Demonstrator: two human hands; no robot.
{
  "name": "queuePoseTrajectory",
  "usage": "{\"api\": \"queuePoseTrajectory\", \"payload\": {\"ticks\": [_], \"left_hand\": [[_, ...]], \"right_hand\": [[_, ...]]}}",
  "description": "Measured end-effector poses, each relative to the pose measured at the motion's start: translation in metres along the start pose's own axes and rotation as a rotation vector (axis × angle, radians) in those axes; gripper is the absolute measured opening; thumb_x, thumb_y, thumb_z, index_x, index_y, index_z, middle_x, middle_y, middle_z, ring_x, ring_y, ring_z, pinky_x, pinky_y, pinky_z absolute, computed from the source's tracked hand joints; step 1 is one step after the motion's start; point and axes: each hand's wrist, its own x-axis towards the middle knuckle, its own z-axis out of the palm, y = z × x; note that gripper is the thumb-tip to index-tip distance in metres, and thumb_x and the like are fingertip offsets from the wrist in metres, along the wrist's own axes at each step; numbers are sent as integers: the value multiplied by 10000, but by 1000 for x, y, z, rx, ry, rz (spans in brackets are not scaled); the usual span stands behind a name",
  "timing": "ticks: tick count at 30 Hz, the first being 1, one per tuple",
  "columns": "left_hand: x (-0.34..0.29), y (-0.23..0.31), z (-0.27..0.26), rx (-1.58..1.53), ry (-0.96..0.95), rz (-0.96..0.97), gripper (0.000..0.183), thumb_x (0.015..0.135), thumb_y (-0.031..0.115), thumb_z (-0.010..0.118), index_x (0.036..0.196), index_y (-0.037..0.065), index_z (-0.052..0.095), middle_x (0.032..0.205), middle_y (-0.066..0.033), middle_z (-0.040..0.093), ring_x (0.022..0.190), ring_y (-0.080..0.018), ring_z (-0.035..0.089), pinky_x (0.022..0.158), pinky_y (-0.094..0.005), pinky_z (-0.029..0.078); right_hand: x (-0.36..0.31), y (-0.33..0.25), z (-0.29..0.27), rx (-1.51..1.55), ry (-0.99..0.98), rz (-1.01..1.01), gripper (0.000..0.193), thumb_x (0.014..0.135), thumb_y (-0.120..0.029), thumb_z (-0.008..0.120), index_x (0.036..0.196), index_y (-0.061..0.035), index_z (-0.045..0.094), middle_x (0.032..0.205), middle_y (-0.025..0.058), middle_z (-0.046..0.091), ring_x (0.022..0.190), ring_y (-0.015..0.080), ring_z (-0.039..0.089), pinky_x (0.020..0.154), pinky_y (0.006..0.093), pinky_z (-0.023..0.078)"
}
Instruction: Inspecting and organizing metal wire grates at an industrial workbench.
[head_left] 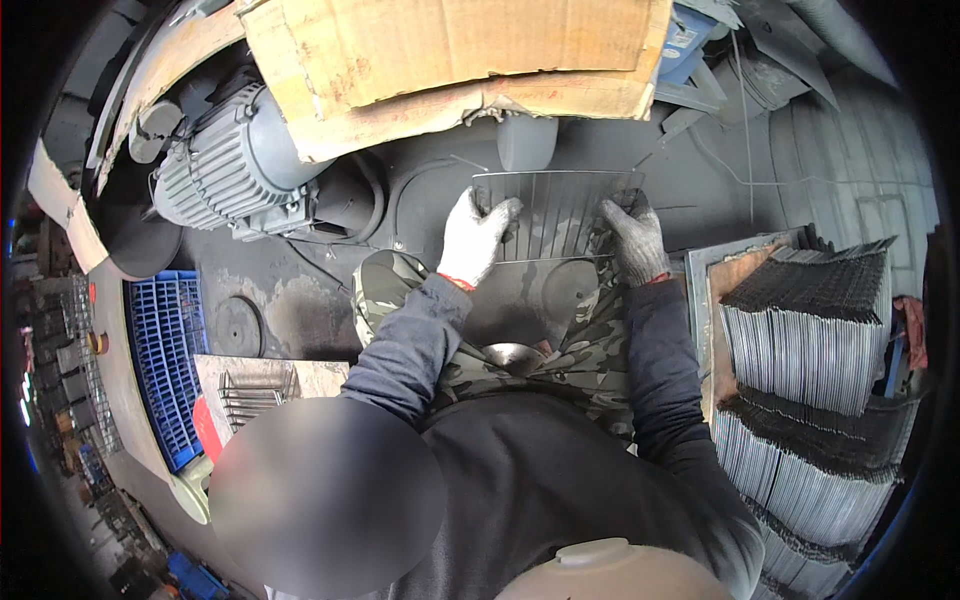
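Observation:
Between my gloved hands I hold a thin rectangular wire rack (556, 216), made of parallel wires inside a frame. My left hand (478, 235), in a white knit glove, is closed around its left edge, thumb on top. At the right edge, my right hand (636, 236), in a greyer glove, pinches the frame with fingers partly hidden. The rack is above my lap, in front of a grey machine surface (430, 170). Camouflage trousers (480, 375) show below it.
Stacks of similar wire racks (800, 340) stand at my right. A ribbed grey motor (225, 165) sits at the far left, beneath a cardboard sheet (470, 60). A blue plastic crate (165, 360) and a board with several wire pieces (255, 395) are at left. A blurred oval covers the lower left.

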Motion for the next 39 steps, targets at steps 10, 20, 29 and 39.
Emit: {"api": "queuePoseTrajectory", "payload": {"ticks": [10,20,29,39], "left_hand": [[2,2,-70,108,72,-161,258,990,212,771,1047,21,608,784,-55,678,656,-153,646,623,-317,538],[-1,2,-28,142,19,-82,338,966,270,792,1051,-14,628,830,-84,718,697,-154,651,665,-311,536],[10,10,-30,209,-2,-125,302,963,249,803,1024,10,628,827,-69,690,725,-153,659,684,-334,546],[-5,0,-75,-91,-1,-248,317,993,240,747,1120,-28,635,885,-101,713,670,-169,679,619,-331,593]], "right_hand": [[2,34,71,2,-5,-32,116,979,-17,716,1082,-62,688,986,23,707,820,141,657,771,300,541],[6,-3,27,-144,-39,2,287,956,-56,766,1235,-31,704,1063,35,751,965,155,678,888,319,552],[-1,-1,37,-46,2,-97,209,972,-38,734,1175,-20,692,1090,54,728,955,161,677,851,321,569],[18,3,63,-488,-151,79,275,961,-232,769,1083,15,760,909,94,757,798,211,666,771,378,545]]}}
